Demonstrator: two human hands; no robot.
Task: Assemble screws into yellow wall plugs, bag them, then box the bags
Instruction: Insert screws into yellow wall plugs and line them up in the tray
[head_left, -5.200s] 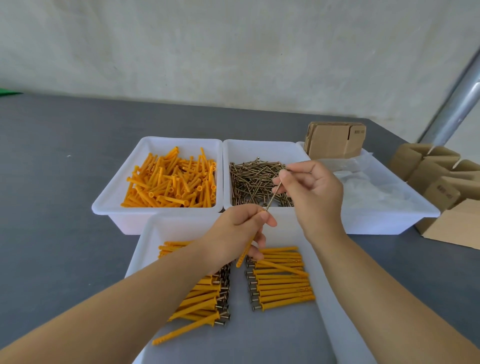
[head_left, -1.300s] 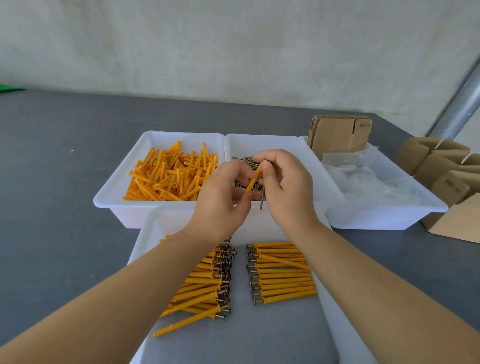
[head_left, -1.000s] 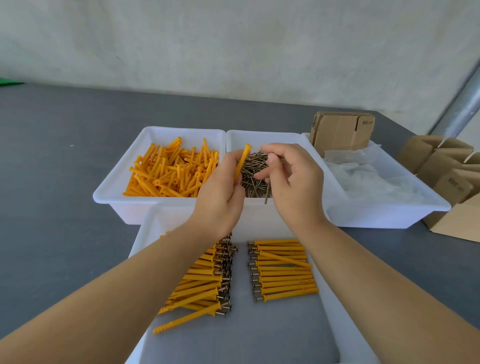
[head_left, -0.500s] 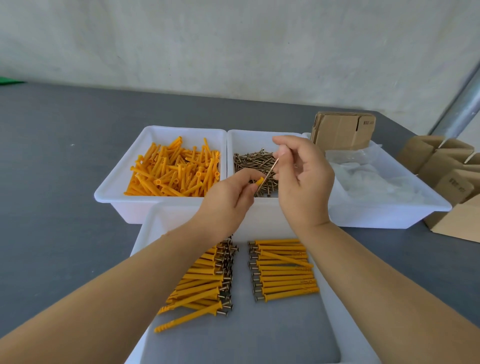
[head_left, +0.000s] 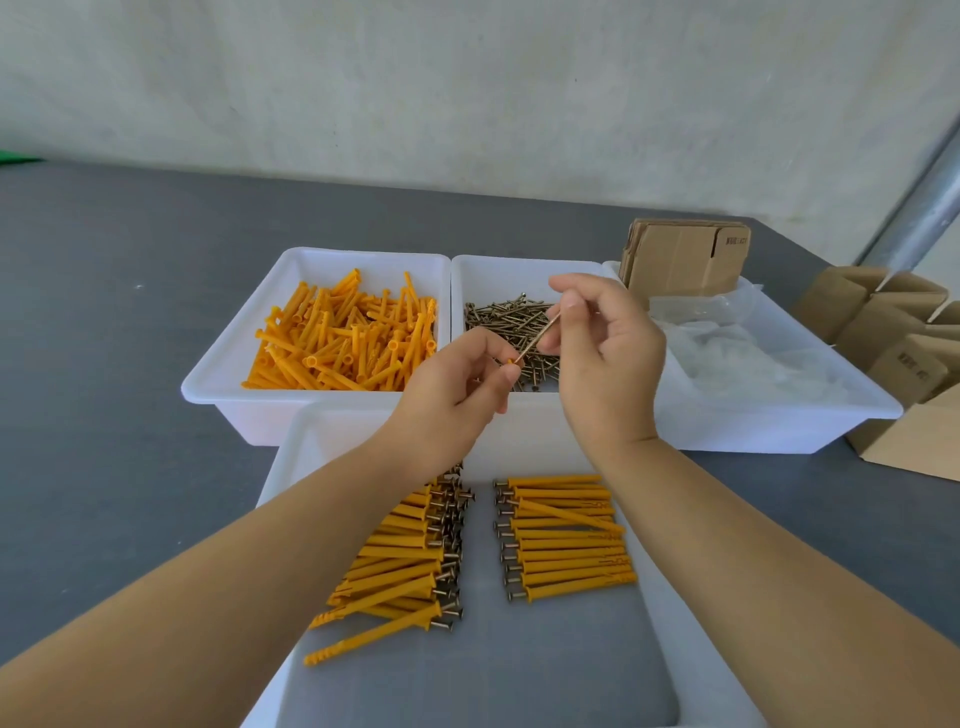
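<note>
My left hand (head_left: 451, 387) grips a yellow wall plug (head_left: 512, 360); only its open end shows past my fingers. My right hand (head_left: 605, 358) pinches a brass screw (head_left: 539, 336) whose tip sits at the plug's mouth. Both hands hover over the white bin of loose screws (head_left: 511, 325). Left of it stands a white bin of loose yellow plugs (head_left: 345, 338). In the near white tray (head_left: 291, 462) lie two rows of assembled plugs with screws, one on the left (head_left: 410, 561) and one on the right (head_left: 566, 535).
A white bin (head_left: 810, 415) at the right holds clear plastic bags (head_left: 727, 343). A stack of flat cardboard boxes (head_left: 685, 257) stands behind it. Several folded cardboard boxes (head_left: 893, 332) sit at the far right on the grey table (head_left: 104, 364).
My left hand brought a plug from the plug bin toward the middle. My right hand lifted a screw from the screw bin and now has its tip at the plug's mouth.
</note>
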